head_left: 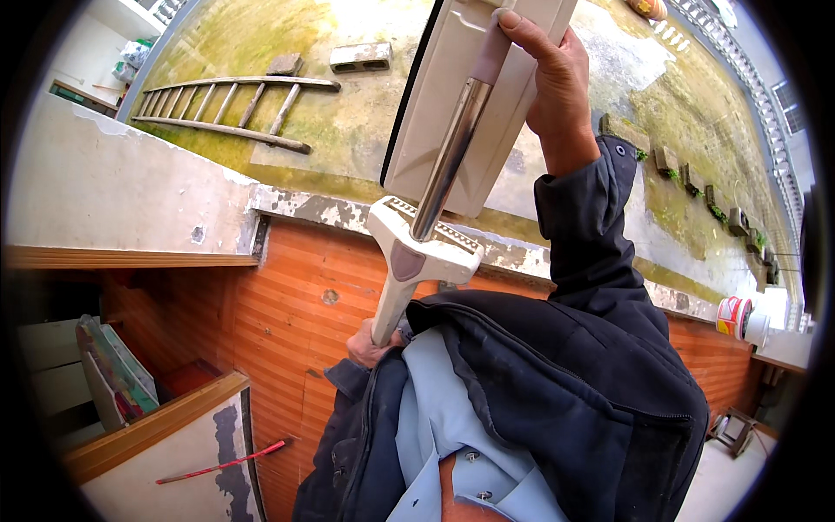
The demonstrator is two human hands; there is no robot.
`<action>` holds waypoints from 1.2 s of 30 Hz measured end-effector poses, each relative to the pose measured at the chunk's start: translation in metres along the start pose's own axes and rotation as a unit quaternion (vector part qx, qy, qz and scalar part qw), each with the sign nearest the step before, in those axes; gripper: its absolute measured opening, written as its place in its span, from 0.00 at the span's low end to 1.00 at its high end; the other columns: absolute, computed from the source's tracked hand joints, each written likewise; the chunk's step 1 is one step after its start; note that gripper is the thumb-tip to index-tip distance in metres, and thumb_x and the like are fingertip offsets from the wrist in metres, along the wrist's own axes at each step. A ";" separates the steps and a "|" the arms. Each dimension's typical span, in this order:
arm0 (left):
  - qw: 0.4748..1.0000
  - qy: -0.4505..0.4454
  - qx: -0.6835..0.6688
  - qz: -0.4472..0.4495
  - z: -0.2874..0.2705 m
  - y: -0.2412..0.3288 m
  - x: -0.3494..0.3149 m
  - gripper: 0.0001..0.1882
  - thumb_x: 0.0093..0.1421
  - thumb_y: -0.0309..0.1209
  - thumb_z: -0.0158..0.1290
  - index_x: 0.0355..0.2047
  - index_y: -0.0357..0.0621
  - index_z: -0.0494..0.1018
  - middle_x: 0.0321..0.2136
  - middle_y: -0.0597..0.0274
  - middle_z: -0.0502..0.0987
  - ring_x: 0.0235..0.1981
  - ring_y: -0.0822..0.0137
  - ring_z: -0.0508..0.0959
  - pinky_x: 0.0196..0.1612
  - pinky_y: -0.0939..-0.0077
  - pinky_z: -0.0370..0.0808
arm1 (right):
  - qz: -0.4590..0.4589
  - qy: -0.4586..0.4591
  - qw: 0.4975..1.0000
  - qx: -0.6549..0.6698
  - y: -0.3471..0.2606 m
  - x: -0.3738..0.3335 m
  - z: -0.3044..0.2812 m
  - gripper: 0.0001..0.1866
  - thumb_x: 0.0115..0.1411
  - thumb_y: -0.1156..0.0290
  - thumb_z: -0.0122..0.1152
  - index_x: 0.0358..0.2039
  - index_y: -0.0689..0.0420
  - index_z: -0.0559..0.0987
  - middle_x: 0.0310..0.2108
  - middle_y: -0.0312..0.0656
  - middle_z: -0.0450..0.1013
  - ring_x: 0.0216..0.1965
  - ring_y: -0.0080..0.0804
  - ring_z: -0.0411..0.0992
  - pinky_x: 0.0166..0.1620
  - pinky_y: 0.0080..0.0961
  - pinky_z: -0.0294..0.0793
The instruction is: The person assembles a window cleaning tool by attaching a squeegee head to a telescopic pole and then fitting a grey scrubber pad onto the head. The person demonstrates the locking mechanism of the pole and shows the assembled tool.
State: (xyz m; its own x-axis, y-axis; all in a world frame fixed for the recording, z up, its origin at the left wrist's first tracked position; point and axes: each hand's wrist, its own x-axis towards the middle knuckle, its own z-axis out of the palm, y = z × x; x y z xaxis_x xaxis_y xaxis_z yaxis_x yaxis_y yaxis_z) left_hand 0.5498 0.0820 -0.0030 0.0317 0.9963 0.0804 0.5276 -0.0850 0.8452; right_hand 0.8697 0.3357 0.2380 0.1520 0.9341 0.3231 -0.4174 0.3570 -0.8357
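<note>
I hold up a white plastic implement of a kind I cannot make out. A chrome tube [450, 161] joins its wide flat panel [496, 165], edged in black, to a forked white handle piece [422, 248] with toothed edges and a grey inset. My right hand [557, 83] is closed at the panel's upper part, its thumb pressed on the grey-mauve sleeve [492, 50] round the tube's top. Lower down, my left hand [370, 344] wraps round the handle's bottom end, its fingers partly hidden by my jacket. The panel's top runs out of view.
Below me is an orange wood-striped surface [304, 287], bordered by a ledge [313, 206] with peeling paint. Beyond lie a wooden ladder [226, 109] and a concrete block [361, 57] on mossy ground. A red stick [222, 462] is at lower left; a red-and-white tub [732, 317] stands right.
</note>
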 end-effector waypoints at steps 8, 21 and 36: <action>0.985 0.075 0.128 0.085 0.004 -0.014 -0.002 0.18 0.47 0.36 0.67 0.34 0.44 0.74 0.21 0.55 0.76 0.20 0.54 0.78 0.22 0.65 0.75 | -0.031 0.050 0.998 -0.032 0.006 -0.003 0.001 0.22 0.54 0.72 0.66 0.48 0.65 0.74 0.42 0.43 0.76 0.39 0.30 0.75 0.42 0.26 0.77; 0.982 0.072 0.132 0.112 0.001 -0.022 -0.007 0.20 0.48 0.38 0.68 0.37 0.43 0.73 0.23 0.56 0.76 0.20 0.55 0.78 0.22 0.65 0.75 | -0.023 0.085 0.995 -0.036 0.009 -0.009 -0.006 0.19 0.54 0.73 0.66 0.46 0.63 0.74 0.39 0.40 0.76 0.36 0.27 0.74 0.38 0.25 0.76; 0.982 0.074 0.130 0.116 0.007 -0.020 -0.011 0.21 0.48 0.37 0.68 0.37 0.43 0.73 0.24 0.56 0.77 0.21 0.55 0.79 0.23 0.66 0.76 | -0.036 0.079 0.996 -0.024 0.005 -0.015 -0.012 0.20 0.55 0.72 0.66 0.47 0.62 0.73 0.39 0.38 0.75 0.36 0.25 0.73 0.38 0.24 0.76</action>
State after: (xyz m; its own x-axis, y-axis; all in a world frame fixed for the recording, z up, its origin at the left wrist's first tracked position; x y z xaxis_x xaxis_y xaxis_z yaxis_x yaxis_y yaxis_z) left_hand 0.5445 0.0725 -0.0246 0.0626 0.9357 0.3471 0.7202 -0.2831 0.6334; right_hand 0.8758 0.3236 0.2233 0.3207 0.8945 0.3114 -0.3577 0.4188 -0.8346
